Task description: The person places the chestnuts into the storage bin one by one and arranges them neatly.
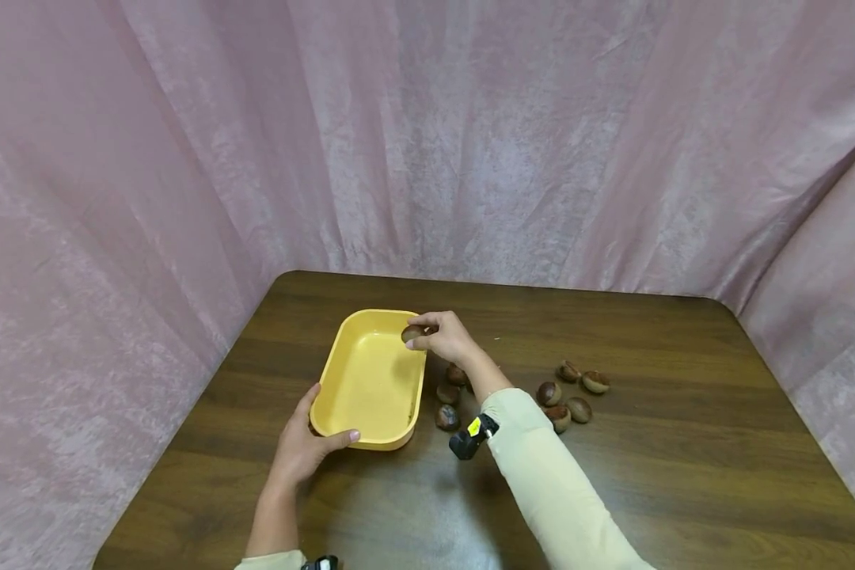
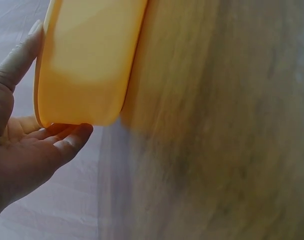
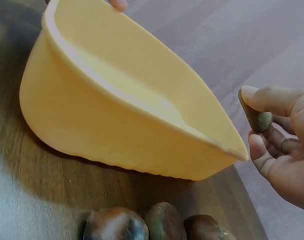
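A yellow plastic tub (image 1: 374,380) stands on the wooden table, its inside mostly bare. My left hand (image 1: 305,443) grips its near left corner, thumb at the near rim and fingers along the left wall; the left wrist view shows the fingers (image 2: 71,137) bent against the tub's outside. Between thumb and fingertips my right hand (image 1: 447,336) pinches a brown chestnut (image 1: 412,333) over the tub's far right rim. In the right wrist view that chestnut (image 3: 254,112) shows its pale rough base.
Several chestnuts (image 1: 447,417) lie along the tub's right side, partly behind the right forearm. Another group of chestnuts (image 1: 579,409) lies farther right on the table (image 1: 698,443). Pink curtains (image 1: 470,142) hang behind and at both sides.
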`<state>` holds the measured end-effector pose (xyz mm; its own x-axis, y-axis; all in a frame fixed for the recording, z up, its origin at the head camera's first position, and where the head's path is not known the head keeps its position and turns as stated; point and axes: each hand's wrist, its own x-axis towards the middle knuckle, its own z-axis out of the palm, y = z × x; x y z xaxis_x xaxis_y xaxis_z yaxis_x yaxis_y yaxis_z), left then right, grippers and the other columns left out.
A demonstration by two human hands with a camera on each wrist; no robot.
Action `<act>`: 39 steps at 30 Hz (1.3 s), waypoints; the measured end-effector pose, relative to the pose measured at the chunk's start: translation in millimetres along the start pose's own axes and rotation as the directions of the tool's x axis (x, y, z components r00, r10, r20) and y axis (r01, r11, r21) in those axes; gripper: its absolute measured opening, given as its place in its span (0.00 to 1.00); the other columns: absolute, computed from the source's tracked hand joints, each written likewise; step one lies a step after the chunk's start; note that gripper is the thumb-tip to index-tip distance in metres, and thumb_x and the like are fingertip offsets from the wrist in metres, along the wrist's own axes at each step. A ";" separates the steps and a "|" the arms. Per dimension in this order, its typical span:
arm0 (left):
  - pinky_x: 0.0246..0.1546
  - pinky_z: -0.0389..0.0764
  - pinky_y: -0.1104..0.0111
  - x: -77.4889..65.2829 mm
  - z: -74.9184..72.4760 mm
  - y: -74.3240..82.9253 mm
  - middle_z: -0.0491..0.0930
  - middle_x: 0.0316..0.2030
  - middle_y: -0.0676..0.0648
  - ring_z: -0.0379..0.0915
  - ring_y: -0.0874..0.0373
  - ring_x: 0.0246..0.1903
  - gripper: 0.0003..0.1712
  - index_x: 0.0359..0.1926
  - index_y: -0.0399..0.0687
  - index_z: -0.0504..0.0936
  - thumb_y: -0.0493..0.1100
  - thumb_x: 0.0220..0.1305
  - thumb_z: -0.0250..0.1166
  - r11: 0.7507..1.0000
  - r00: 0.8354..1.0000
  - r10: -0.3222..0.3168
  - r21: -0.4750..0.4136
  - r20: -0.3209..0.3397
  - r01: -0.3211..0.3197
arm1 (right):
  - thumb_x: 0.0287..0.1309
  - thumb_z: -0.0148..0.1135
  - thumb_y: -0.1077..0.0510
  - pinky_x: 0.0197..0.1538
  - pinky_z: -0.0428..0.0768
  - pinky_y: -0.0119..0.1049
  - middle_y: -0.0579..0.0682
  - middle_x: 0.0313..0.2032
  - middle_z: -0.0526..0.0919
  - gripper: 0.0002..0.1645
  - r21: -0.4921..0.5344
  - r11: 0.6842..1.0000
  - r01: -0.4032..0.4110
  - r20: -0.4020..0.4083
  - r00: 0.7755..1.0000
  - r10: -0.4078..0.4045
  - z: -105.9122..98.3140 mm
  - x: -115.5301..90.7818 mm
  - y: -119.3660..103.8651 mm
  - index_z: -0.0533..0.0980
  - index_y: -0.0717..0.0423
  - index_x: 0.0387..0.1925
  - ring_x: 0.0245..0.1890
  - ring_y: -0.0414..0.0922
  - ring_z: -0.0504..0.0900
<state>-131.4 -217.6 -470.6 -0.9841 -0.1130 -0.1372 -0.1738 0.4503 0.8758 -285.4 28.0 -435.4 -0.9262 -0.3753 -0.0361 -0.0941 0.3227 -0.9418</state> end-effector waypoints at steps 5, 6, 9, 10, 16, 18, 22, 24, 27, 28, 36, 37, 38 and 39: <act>0.60 0.54 0.50 -0.1 1.3 -1.0 0.55 0.66 0.36 0.55 0.43 0.62 0.66 0.72 0.46 0.46 0.53 0.38 0.79 1.000 1.000 -0.001 -0.011 0.000 0.001 | 0.49 0.70 0.60 0.43 0.75 0.37 0.52 0.50 0.77 0.27 -0.001 1.000 -0.028 0.016 0.999 0.028 8.8 10.0 1.5 0.76 0.59 0.54 0.42 0.46 0.76; 0.60 0.54 0.50 0.0 1.4 -1.5 0.56 0.66 0.37 0.55 0.43 0.61 0.67 0.72 0.46 0.46 0.54 0.37 0.79 1.000 1.000 -0.001 -0.013 0.000 0.001 | 0.49 0.70 0.60 0.44 0.75 0.38 0.53 0.49 0.77 0.27 -0.003 1.000 -0.027 0.018 0.999 0.027 10.8 12.0 1.1 0.76 0.59 0.54 0.43 0.47 0.76; 0.59 0.55 0.50 0.5 1.6 -2.9 0.56 0.66 0.38 0.56 0.44 0.61 0.67 0.72 0.48 0.46 0.54 0.37 0.79 1.000 1.000 0.000 -0.024 -0.002 0.000 | 0.50 0.70 0.60 0.45 0.74 0.39 0.53 0.49 0.76 0.28 0.001 1.000 -0.031 0.027 0.999 0.030 17.3 17.5 -0.8 0.75 0.60 0.54 0.46 0.48 0.74; 0.59 0.55 0.50 0.3 1.5 -3.4 0.56 0.66 0.38 0.57 0.44 0.61 0.67 0.72 0.48 0.46 0.54 0.37 0.79 1.000 1.000 0.000 -0.026 -0.004 0.000 | 0.50 0.70 0.60 0.46 0.74 0.39 0.53 0.49 0.76 0.28 0.005 1.000 -0.029 0.031 0.999 0.029 19.9 19.6 -1.4 0.75 0.60 0.55 0.47 0.48 0.74; 0.57 0.58 0.49 -1.7 3.2 -5.2 0.58 0.65 0.37 0.60 0.43 0.59 0.67 0.73 0.49 0.44 0.54 0.38 0.78 0.999 1.000 -0.004 -0.053 0.003 0.004 | 0.52 0.68 0.63 0.46 0.75 0.37 0.54 0.48 0.76 0.28 0.089 0.994 -0.066 0.066 0.996 0.060 34.1 30.3 -1.1 0.73 0.64 0.55 0.48 0.49 0.74; 0.57 0.60 0.49 -2.3 4.0 -5.3 0.59 0.64 0.37 0.61 0.43 0.58 0.67 0.73 0.50 0.43 0.53 0.38 0.78 0.998 1.000 -0.001 -0.068 0.007 0.002 | 0.52 0.68 0.63 0.46 0.75 0.38 0.55 0.48 0.76 0.28 0.128 0.988 -0.091 0.065 0.994 0.083 38.2 33.0 -1.1 0.73 0.65 0.55 0.48 0.50 0.75; 0.56 0.61 0.50 -3.8 4.8 -5.9 0.60 0.63 0.37 0.63 0.43 0.57 0.67 0.72 0.50 0.44 0.52 0.38 0.79 0.997 1.000 0.005 -0.079 -0.003 -0.005 | 0.52 0.68 0.60 0.48 0.74 0.44 0.55 0.50 0.76 0.27 0.176 0.976 -0.130 0.018 0.992 0.129 47.2 38.0 -3.5 0.74 0.64 0.54 0.47 0.50 0.76; 0.56 0.61 0.51 -4.2 5.0 -6.8 0.61 0.63 0.38 0.63 0.44 0.56 0.67 0.72 0.49 0.45 0.51 0.38 0.79 0.998 1.000 0.002 -0.067 -0.011 -0.002 | 0.51 0.69 0.58 0.48 0.74 0.45 0.54 0.49 0.76 0.25 0.163 0.976 -0.144 -0.025 0.988 0.150 52.5 39.1 -6.2 0.76 0.62 0.51 0.46 0.50 0.77; 0.56 0.60 0.51 -4.5 3.9 -8.0 0.61 0.63 0.37 0.63 0.44 0.56 0.66 0.72 0.48 0.46 0.52 0.37 0.79 0.999 1.000 0.002 -0.040 -0.024 -0.002 | 0.51 0.70 0.58 0.47 0.75 0.43 0.54 0.45 0.78 0.23 0.142 0.976 -0.166 -0.089 0.980 0.179 61.6 40.2 -9.5 0.77 0.62 0.49 0.42 0.50 0.79; 0.56 0.60 0.51 -4.5 3.5 -8.2 0.61 0.63 0.36 0.63 0.44 0.56 0.66 0.72 0.47 0.46 0.52 0.37 0.79 0.999 1.000 0.002 -0.032 -0.026 -0.003 | 0.51 0.70 0.58 0.45 0.76 0.41 0.54 0.44 0.79 0.23 0.122 0.977 -0.172 -0.112 0.976 0.186 64.6 41.0 -9.4 0.78 0.62 0.49 0.41 0.50 0.79; 0.56 0.59 0.51 -4.0 5.1 -4.4 0.60 0.63 0.36 0.61 0.43 0.58 0.65 0.72 0.45 0.48 0.51 0.37 0.79 1.000 0.999 0.024 -0.019 -0.036 -0.025 | 0.48 0.72 0.56 0.39 0.77 0.34 0.52 0.37 0.82 0.21 -0.010 0.965 -0.261 -0.264 0.932 0.249 82.4 44.6 4.0 0.80 0.60 0.45 0.37 0.47 0.80; 0.56 0.59 0.51 -4.0 4.9 -4.3 0.60 0.63 0.36 0.61 0.43 0.58 0.65 0.72 0.45 0.48 0.51 0.37 0.79 1.000 0.999 0.025 -0.017 -0.036 -0.025 | 0.47 0.72 0.55 0.39 0.77 0.34 0.52 0.37 0.83 0.21 -0.024 0.962 -0.272 -0.282 0.925 0.254 84.3 45.1 6.4 0.81 0.60 0.44 0.37 0.47 0.80; 0.56 0.59 0.51 -4.2 4.4 -3.9 0.60 0.63 0.36 0.61 0.43 0.57 0.65 0.71 0.45 0.48 0.51 0.37 0.79 1.000 0.999 0.024 -0.017 -0.036 -0.024 | 0.46 0.73 0.55 0.39 0.77 0.33 0.51 0.36 0.83 0.20 -0.041 0.960 -0.278 -0.302 0.919 0.253 86.3 46.2 9.1 0.82 0.60 0.42 0.38 0.47 0.80; 0.56 0.59 0.51 -4.4 3.7 -4.0 0.60 0.64 0.36 0.61 0.43 0.58 0.65 0.71 0.45 0.48 0.51 0.37 0.79 1.000 0.999 0.024 -0.014 -0.036 -0.024 | 0.46 0.73 0.55 0.40 0.76 0.33 0.51 0.37 0.83 0.19 -0.051 0.957 -0.284 -0.313 0.915 0.255 88.2 46.6 10.5 0.82 0.59 0.41 0.38 0.47 0.79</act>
<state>-126.5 -215.6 -475.2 -0.9859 -0.1342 -0.0995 -0.1493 0.4404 0.8853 -297.3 -62.8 -476.4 -0.9856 0.0110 -0.1687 0.1547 0.4602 -0.8742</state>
